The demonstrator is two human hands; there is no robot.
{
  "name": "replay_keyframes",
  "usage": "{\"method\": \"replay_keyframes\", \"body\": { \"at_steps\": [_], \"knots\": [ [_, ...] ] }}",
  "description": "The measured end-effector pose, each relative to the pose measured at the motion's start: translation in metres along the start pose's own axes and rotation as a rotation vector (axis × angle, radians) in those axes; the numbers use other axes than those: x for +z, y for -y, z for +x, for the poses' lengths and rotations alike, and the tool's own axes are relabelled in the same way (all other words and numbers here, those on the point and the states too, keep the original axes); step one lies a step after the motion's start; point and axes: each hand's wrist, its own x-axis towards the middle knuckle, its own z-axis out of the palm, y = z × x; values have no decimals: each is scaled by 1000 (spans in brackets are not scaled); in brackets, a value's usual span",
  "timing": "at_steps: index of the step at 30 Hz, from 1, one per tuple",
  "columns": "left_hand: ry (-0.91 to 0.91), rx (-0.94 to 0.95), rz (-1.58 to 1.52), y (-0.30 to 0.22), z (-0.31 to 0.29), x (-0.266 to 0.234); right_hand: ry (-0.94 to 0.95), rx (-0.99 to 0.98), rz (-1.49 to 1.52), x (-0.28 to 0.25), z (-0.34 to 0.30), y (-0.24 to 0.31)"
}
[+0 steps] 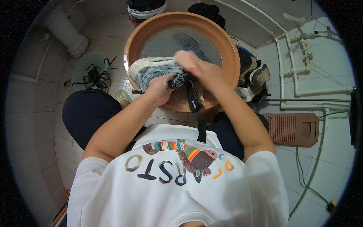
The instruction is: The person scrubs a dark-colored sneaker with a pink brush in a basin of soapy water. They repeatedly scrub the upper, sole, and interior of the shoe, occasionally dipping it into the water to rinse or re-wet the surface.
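A soapy shoe [151,70] with a white sole and dark upper lies over the near rim of a round orange-brown basin [227,49] holding water. My left hand [160,89] grips the shoe from below at its heel end. My right hand [196,68] presses down on the shoe's top, fingers closed; whether it holds a brush or cloth is hidden. A black strap [192,99] hangs from the shoe over the basin's edge. A dark mesh insole [191,44] lies in the water behind the hands.
Black laces [94,77] lie in a small green dish on the tiled floor at left, near a grey drain pipe [66,32]. More shoes [253,77] sit right of the basin. A brown washboard [297,128], white pipes [298,75] and a green hose [306,178] are at right.
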Motion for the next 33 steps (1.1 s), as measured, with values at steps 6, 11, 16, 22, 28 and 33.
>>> {"method": "replay_keyframes", "body": {
  "at_steps": [6,11,16,22,28,33],
  "knots": [
    [32,-13,-117,8,8,-12,98,72,-152,-15,14,0],
    [30,-35,-84,11,2,1,52,114,-268,-19,-23,-71],
    [85,-92,-50,6,4,-10,64,-135,-258,-3,-3,4],
    [90,-46,-81,14,8,-9,-45,-80,-120,-17,-23,-77],
    [177,-76,-31,7,-6,-11,64,-105,-27,8,-15,10],
    [121,-22,-32,13,0,-4,-104,-26,109,-13,-32,-80]
  ]
}}
